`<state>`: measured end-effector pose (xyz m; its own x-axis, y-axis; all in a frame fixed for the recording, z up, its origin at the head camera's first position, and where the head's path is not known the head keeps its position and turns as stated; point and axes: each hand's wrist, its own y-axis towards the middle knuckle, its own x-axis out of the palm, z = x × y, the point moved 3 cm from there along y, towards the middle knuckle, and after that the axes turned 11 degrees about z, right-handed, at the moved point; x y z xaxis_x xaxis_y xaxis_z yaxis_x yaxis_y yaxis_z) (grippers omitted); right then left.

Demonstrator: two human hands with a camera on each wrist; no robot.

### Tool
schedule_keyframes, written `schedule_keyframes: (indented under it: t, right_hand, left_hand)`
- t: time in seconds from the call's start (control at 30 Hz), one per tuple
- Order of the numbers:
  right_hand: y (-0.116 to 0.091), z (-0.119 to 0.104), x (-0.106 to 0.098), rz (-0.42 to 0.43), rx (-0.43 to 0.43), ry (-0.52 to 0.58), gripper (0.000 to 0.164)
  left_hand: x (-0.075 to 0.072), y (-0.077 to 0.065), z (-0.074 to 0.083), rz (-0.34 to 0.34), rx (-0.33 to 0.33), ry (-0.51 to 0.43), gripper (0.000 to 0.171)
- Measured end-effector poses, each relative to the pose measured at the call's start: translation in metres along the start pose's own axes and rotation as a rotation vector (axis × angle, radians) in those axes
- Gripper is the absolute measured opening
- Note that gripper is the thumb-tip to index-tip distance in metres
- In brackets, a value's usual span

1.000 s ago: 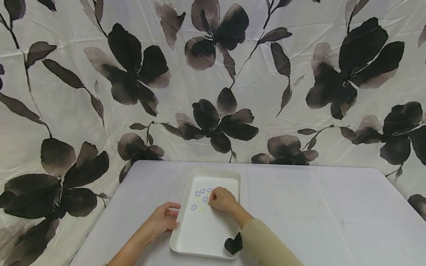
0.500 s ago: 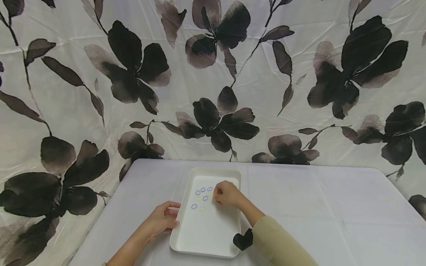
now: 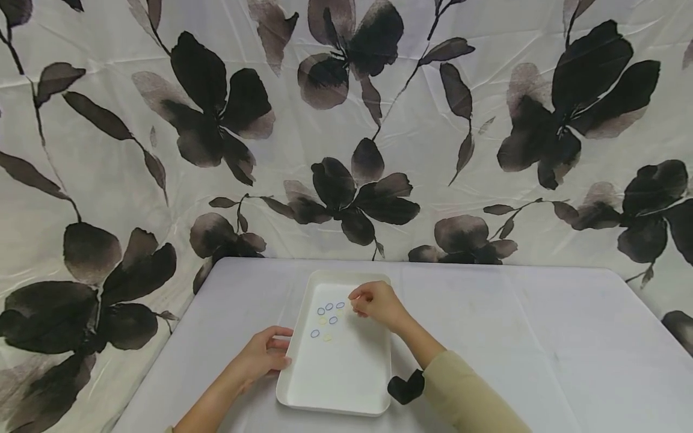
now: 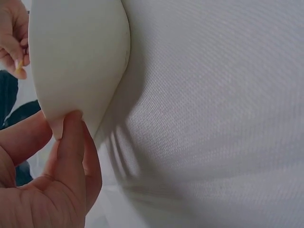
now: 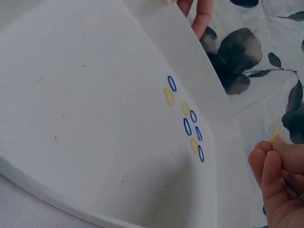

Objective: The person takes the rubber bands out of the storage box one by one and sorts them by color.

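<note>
Over the table (image 3: pixel 503 343), the right hand (image 3: pixel 377 302) shifted rightward.

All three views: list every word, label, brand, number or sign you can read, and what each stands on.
None: no text shows on the white tray, the blue rings, the yellow rings or the tablecloth.
The backdrop bears only printed flowers and leaves; the dark specks form no letters.

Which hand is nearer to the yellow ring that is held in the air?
Right: the right hand pinches the yellow ring. The left hand is apart from it, gripping the tray's left rim.
</note>
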<state>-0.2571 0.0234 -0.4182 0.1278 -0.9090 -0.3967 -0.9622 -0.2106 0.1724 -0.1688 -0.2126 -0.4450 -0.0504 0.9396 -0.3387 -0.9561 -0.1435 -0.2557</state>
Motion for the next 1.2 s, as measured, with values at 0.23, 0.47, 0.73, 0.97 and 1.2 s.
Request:
schedule_keyframes:
  t: [0.23,0.47,0.73,0.97,1.2]
  right_hand:
    - [-0.001,0.002,-0.013,0.085,0.073,0.101,0.01]
    - [-0.003,0.009,-0.028,0.119,0.131,0.157,0.014]
    - [-0.006,0.016,-0.047,0.119,0.187,0.236,0.018]
    - [-0.009,0.024,-0.061,0.141,0.206,0.215,0.021]
    - [-0.012,0.034,-0.073,0.151,0.206,0.222,0.024]
  left_hand:
    - [0.0,0.0,0.0,-0.003,0.001,-0.003,0.055]
    - [0.0,0.001,-0.001,-0.02,0.014,-0.008,0.055]
    - [0.0,0.0,-0.001,-0.016,0.007,-0.016,0.055]
    - [-0.001,0.001,-0.002,-0.024,0.009,-0.012,0.056]
    - [-0.001,0.001,-0.002,-0.008,-0.001,-0.012,0.056]
